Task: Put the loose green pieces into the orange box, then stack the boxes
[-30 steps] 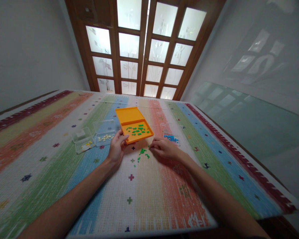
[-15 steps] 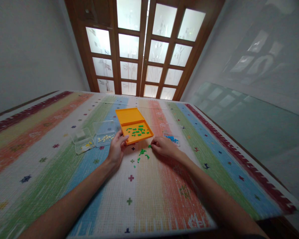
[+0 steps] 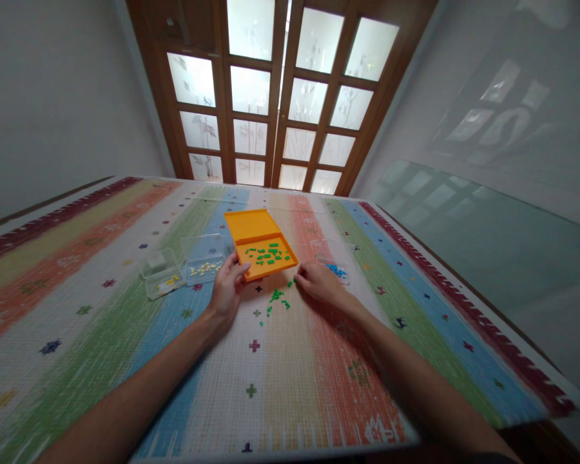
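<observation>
An open orange box (image 3: 251, 227) lies on the striped cloth, several small green pieces (image 3: 268, 252) in its near half. My left hand (image 3: 227, 287) grips the box's near left corner, thumb on the rim. Loose green pieces (image 3: 276, 298) lie on the cloth just in front of the box. My right hand (image 3: 319, 283) rests to their right, fingers curled and pinched at a green piece close to the box's near right corner.
A clear open container (image 3: 162, 272) with yellow pieces sits left of the box. A clear container with blue pieces (image 3: 337, 269) sits behind my right hand. The table's edge (image 3: 468, 293) runs along the right, wooden glazed doors (image 3: 280, 96) stand behind.
My right hand has slid a little up and to the right, toward the box's near right corner. The left hand and box have stayed put.
</observation>
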A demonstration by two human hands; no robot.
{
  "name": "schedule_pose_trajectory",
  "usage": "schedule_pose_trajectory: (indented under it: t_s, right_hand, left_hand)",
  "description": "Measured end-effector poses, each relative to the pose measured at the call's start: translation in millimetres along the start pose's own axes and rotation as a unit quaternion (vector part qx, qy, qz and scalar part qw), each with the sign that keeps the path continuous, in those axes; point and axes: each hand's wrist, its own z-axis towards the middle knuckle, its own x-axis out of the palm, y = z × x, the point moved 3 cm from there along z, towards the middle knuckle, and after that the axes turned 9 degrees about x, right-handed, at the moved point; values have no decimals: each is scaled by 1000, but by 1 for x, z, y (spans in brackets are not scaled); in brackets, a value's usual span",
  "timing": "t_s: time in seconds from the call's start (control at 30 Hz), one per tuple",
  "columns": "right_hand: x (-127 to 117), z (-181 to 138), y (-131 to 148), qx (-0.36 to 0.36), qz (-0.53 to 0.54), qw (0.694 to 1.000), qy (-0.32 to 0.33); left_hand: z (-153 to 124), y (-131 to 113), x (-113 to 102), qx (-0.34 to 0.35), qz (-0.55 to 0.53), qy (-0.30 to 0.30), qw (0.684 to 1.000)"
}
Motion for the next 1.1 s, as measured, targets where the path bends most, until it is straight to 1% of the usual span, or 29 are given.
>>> schedule_pose_trajectory:
  t_s: [0.07, 0.13, 0.27, 0.33, 0.4, 0.63, 0.77, 0.87, 0.93, 1.0, 1.03, 1.1]
  right_hand:
    - [-1, 1, 1, -10, 14, 1000, 0]
    - [-4, 0, 1, -34, 32, 999, 10]
    - [-10, -7, 4, -106, 62, 991, 57]
    - [-11, -10, 5, -134, 74, 986, 70]
    - [-9, -12, 6, -148, 91, 983, 66]
    - [6, -15, 3, -178, 147, 973, 11]
    - [8, -17, 2, -215, 162, 963, 11]
    - [-3, -21, 11, -267, 188, 945, 33]
    - [-17, -25, 21, -294, 215, 931, 42]
    - [-33, -26, 30, -304, 240, 921, 42]
    - [-41, -25, 34, -300, 249, 920, 30]
    - [-55, -20, 39, -284, 246, 926, -18]
  left_hand:
    - [0, 0, 0, 2, 1, 0, 1000]
    - [0, 0, -1, 4, 1, 3, 1000]
    - [1, 1, -1, 5, -5, 4, 1000]
    - [1, 1, -1, 6, -6, 5, 1000]
    - [1, 1, -1, 6, -9, 3, 1000]
    - [0, 2, 0, -2, -15, 7, 1000]
    - [1, 3, 0, -6, -10, 7, 1000]
    - [1, 5, -1, -8, -10, 7, 1000]
    - [2, 5, -1, -10, -12, 8, 1000]
    - [1, 5, 0, -15, -13, 10, 1000]
    - [1, 5, 0, -17, -13, 11, 1000]
    - [-2, 5, 2, -23, -10, 20, 1000]
